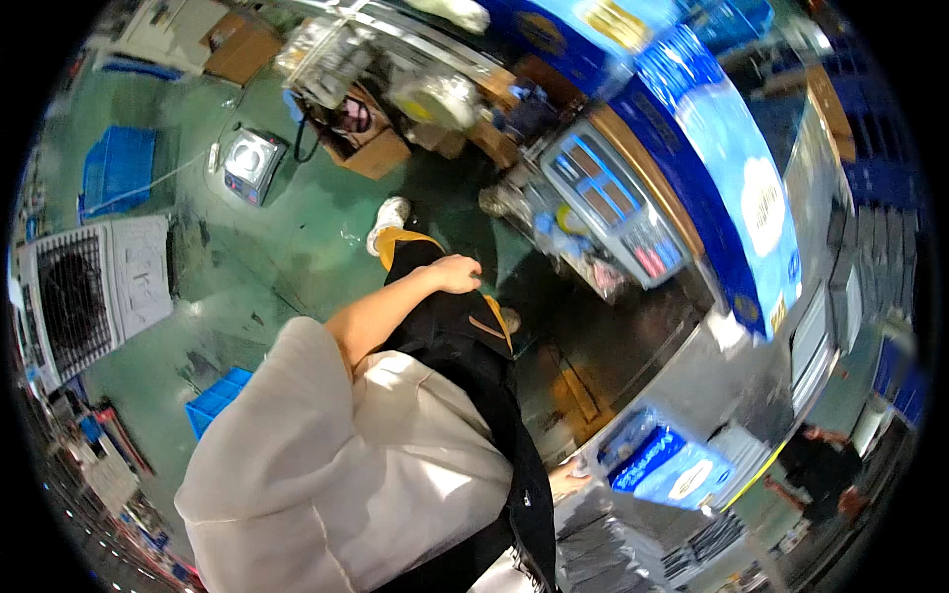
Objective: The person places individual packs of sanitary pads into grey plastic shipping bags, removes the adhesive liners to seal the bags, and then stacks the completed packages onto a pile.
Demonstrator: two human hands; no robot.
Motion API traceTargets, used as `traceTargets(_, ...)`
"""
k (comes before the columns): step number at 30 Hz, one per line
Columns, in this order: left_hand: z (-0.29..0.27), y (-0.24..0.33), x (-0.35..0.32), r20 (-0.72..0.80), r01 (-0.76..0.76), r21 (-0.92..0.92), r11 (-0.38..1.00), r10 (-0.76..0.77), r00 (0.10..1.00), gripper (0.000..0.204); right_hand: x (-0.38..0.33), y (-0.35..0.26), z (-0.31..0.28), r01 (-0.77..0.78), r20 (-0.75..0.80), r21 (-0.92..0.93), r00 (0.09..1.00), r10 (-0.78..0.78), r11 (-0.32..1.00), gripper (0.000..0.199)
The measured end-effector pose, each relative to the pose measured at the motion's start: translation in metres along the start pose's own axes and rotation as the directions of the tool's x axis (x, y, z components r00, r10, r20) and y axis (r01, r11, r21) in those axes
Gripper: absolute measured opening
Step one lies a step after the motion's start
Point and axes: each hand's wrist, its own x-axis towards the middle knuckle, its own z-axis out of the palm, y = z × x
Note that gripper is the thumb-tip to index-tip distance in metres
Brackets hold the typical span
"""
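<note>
Bare-skinned, the person's left hand (453, 273) rests at the end of an outstretched forearm, fingers curled loosely together against the dark trouser leg (457, 336) with its yellow trim, gripping nothing that can be made out. A white shoe (388, 219) shows just beyond the hand on the green floor (287, 257). The right hand (567, 481) is mostly hidden behind the loose cream shirt (366, 465); only a small part shows, touching the edge of a shiny metal table (682, 366), and whether it is open or closed cannot be told. Just beside that hand lies a blue and white packet (664, 466), with a stack of grey sheets (608, 539) below it. Farther along the table sits a weighing scale (608, 203) with a keypad, next to tall blue cartons (712, 148). Well apart on the floor are a blue crate (119, 168), a small floor scale (252, 163) and a white fan unit (94, 287).
</note>
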Motion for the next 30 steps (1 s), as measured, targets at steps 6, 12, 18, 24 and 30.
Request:
traceTargets(6, -0.1, -0.211, -0.009, -0.275, 0.206, -0.226, 0.952, -0.265, 0.924, 0.034, -0.098, -0.104, 0.099, 0.388, 0.331, -0.156, 0.887, -0.322, 0.908, 0.074)
traceTargets(12, -0.214, -0.366, -0.028, -0.409, 0.331, -0.418, 0.846, -0.501, 0.763, 0.031, -0.226, -0.398, 0.183, 0.502, 0.972, 0.228, -0.077, -0.22, 0.834, 0.045)
traceTargets(18, -0.25, -0.485, 0.023, -0.748, 0.42, 0.094, 0.903, -0.214, 0.628, 0.056, -0.313, -0.478, 0.24, 0.298, 0.965, 0.146, 0.166, -0.202, 0.943, 0.031)
traceTargets(24, -0.244, -0.543, 0.085, -0.496, 0.346, 0.37, 0.862, -0.132, 0.858, 0.029, -0.354, -0.401, 0.291, 0.502, 0.99, -0.096, 0.136, 0.032, 0.859, 0.029)
traceTargets(30, -0.192, -0.582, 0.089, -0.538, 0.299, 0.311, 0.902, -0.092, 0.838, 0.02, -0.439, -0.399, 0.36, 0.676, 0.994, 0.109, -0.095, -0.06, 0.729, 0.033)
